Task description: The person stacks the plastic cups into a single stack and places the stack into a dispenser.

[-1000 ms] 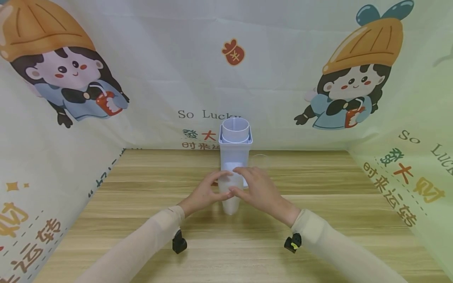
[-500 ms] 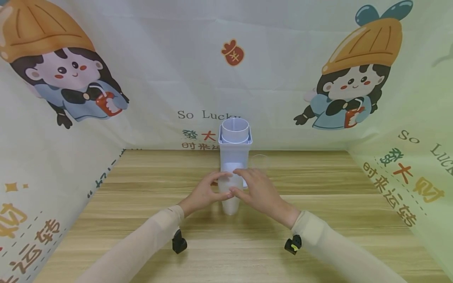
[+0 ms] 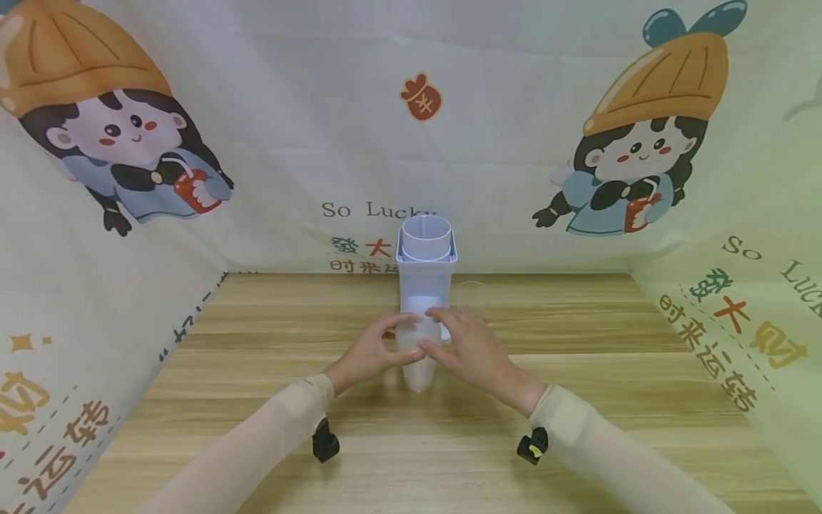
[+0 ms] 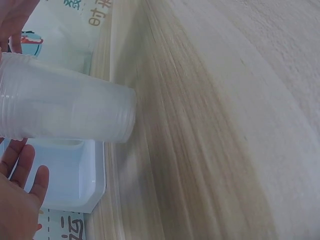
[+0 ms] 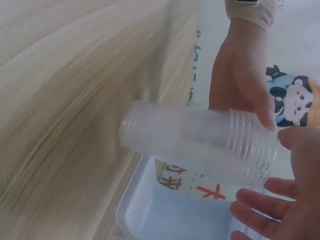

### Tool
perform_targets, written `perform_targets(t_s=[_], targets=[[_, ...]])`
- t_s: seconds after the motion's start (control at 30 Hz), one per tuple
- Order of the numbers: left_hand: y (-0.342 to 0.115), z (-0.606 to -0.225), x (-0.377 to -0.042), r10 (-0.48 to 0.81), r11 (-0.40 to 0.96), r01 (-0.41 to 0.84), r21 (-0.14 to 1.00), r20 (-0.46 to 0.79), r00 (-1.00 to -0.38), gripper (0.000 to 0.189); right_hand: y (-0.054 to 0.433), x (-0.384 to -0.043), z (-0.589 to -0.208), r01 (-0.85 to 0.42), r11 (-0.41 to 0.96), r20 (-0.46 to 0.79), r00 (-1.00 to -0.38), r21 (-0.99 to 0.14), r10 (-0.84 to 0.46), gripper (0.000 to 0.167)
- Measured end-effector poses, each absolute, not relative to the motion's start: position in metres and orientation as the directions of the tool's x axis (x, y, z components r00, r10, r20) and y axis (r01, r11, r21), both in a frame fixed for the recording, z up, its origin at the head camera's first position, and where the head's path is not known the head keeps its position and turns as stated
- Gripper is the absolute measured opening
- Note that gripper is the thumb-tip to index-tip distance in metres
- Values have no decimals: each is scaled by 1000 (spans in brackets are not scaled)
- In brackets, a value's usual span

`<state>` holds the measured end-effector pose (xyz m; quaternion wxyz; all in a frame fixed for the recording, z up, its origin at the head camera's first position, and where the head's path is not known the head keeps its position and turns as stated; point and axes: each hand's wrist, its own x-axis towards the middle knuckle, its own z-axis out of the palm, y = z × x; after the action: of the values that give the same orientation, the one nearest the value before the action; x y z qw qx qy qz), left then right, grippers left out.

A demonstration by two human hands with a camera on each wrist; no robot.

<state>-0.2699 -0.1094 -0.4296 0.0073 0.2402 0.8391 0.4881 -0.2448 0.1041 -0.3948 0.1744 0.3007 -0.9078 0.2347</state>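
Note:
A stack of clear plastic cups (image 3: 419,371) stands upright between my two hands at the middle of the table. My left hand (image 3: 369,350) holds its upper part from the left, thumb in front and fingers behind. From the right, my right hand (image 3: 478,353) grips the same stack near its rims, with the thumb tips of both hands almost meeting. In the right wrist view the nested rims of the cup stack (image 5: 200,137) show as several ridges. Right behind it rises a pale blue-white plastic holder (image 3: 425,278) with a round tube at its top, its lower part partly hidden by hands and cups.
A single clear cup (image 3: 472,289) stands behind my right hand, mostly hidden. The wooden table (image 3: 257,321) meets a printed cloth backdrop (image 3: 282,164) at the back and both sides. A black wrist camera (image 3: 325,440) hangs under each sleeve.

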Motion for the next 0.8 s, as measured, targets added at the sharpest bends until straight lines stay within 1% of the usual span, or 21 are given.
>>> perform_targets(t_s=[0.13, 0.33, 0.43, 0.63, 0.8], targets=[[-109, -432, -271, 406, 413, 388, 824, 214, -888, 58, 110, -249, -395, -597, 715, 447, -785, -364, -428, 51], [-109, -434, -272, 398, 400, 372, 838, 207, -894, 58, 123, -264, -393, -577, 713, 506, -787, -398, -354, 44], [-109, -435, -273, 394, 400, 370, 839, 208, -895, 58, 130, -274, -395, -549, 729, 519, -797, -409, -309, 43], [-109, -436, -273, 391, 404, 384, 830, 223, -893, 59, 142, -295, -403, -444, 784, 476, -852, -434, -219, 52], [-110, -435, -272, 391, 400, 383, 832, 223, -893, 60, 151, -308, -408, -376, 802, 430, -887, -464, -167, 57]])
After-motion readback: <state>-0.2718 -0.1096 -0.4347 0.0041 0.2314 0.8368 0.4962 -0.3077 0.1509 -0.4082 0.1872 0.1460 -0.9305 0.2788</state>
